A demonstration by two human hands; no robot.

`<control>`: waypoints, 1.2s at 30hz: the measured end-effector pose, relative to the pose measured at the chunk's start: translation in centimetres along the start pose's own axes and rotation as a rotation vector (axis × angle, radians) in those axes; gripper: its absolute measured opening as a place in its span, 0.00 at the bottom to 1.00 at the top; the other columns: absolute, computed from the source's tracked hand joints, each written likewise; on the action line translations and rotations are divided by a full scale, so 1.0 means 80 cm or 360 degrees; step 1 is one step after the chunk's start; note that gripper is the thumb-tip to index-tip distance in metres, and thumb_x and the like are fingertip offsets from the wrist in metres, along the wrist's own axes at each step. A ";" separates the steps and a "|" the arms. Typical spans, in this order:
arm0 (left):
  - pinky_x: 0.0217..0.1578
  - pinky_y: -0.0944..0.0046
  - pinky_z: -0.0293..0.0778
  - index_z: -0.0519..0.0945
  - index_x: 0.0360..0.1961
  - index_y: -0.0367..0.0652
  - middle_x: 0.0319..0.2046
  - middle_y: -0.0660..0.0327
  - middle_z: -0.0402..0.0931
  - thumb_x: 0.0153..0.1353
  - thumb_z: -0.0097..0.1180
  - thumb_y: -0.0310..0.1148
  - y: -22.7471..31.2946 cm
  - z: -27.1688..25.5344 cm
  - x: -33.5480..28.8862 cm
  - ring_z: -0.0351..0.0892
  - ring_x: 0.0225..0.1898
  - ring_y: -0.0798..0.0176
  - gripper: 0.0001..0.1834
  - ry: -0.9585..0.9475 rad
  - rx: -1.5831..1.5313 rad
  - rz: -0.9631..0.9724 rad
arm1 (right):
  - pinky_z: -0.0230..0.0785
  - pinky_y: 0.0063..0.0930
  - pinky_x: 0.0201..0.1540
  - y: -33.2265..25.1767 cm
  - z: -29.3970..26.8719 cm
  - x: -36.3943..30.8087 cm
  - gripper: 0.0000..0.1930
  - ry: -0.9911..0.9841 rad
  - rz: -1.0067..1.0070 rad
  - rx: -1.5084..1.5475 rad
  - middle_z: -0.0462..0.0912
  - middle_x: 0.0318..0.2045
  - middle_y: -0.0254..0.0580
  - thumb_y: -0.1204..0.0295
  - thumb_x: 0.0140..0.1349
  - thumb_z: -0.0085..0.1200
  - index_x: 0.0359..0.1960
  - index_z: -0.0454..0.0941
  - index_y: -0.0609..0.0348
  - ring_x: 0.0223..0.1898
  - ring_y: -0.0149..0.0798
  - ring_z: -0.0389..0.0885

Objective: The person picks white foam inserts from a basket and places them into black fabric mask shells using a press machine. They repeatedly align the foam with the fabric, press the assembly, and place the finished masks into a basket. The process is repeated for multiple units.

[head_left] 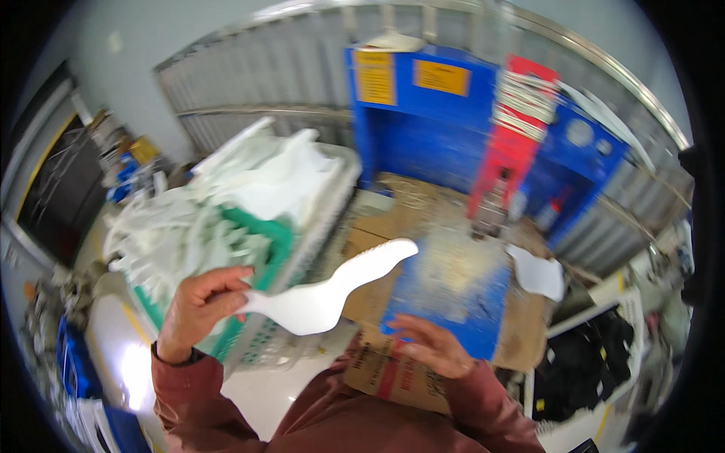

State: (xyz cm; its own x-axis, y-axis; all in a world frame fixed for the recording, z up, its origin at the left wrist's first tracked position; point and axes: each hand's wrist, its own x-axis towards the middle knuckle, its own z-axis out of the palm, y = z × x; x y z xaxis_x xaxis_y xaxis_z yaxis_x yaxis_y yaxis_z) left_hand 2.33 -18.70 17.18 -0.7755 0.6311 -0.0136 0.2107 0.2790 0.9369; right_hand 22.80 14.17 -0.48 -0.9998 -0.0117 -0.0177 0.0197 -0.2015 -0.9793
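My left hand (205,308) is closed on the narrow left end of a flat white curved piece (313,303), pinched between thumb and fingers. The piece looks like a thin moulded sheet with a wavy outline, and it is tilted up towards its free right end. Apart from it, my right hand (434,345) is over the near edge of a blue board (483,325), fingers loosely stretched and apart. Whitish residue covers the board's middle. Beyond it stands a blue machine (423,113) with a red upright arm (507,143) and a metal tool head (489,215).
At left, a white basket (343,181) and a green basket (281,245) hold heaped white pieces. Another white piece (538,273) lies right of the board. A white crate (636,309) with black items stands lower right. Brown cardboard (521,340) lies under the board.
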 end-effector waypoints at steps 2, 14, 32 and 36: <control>0.36 0.69 0.78 0.77 0.60 0.35 0.39 0.59 0.84 0.66 0.57 0.22 -0.022 0.051 0.033 0.81 0.34 0.70 0.20 -0.0275 -0.0097 -0.0043 | 0.73 0.30 0.53 -0.003 0.001 0.004 0.28 -0.0016 -0.0042 0.0342 0.72 0.64 0.43 0.73 0.72 0.50 0.71 0.58 0.60 0.58 0.36 0.75; 0.41 0.68 0.78 0.76 0.61 0.38 0.42 0.57 0.84 0.63 0.63 0.28 -0.109 0.204 0.114 0.83 0.38 0.68 0.24 -0.1032 0.0042 -0.0401 | 0.75 0.24 0.40 0.051 -0.046 -0.042 0.11 0.0486 0.0164 0.0418 0.82 0.36 0.34 0.68 0.73 0.52 0.50 0.78 0.62 0.36 0.27 0.79; 0.47 0.54 0.79 0.76 0.55 0.33 0.39 0.53 0.82 0.53 0.53 0.16 -0.178 0.308 0.040 0.84 0.40 0.55 0.25 -0.0976 -0.1200 -0.0913 | 0.70 0.45 0.57 0.083 -0.342 -0.051 0.22 0.1510 0.0521 -0.2390 0.76 0.55 0.47 0.62 0.61 0.58 0.56 0.75 0.56 0.58 0.50 0.74; 0.47 0.53 0.75 0.75 0.56 0.32 0.36 0.55 0.80 0.53 0.57 0.19 -0.168 0.314 0.044 0.81 0.40 0.55 0.25 -0.1037 -0.1285 -0.0956 | 0.73 0.43 0.52 0.096 -0.353 -0.056 0.19 0.1381 0.0475 -0.2684 0.79 0.51 0.45 0.65 0.61 0.57 0.53 0.76 0.56 0.55 0.49 0.78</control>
State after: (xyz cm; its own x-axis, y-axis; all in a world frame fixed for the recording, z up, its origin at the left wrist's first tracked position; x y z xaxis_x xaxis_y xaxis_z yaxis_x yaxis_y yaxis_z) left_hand 11.75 -2.04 -4.24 -0.1259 0.8683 -0.4798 -0.6969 0.2668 0.6657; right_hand 27.20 40.37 -13.63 -0.7058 0.6653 0.2436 0.6716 0.7377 -0.0689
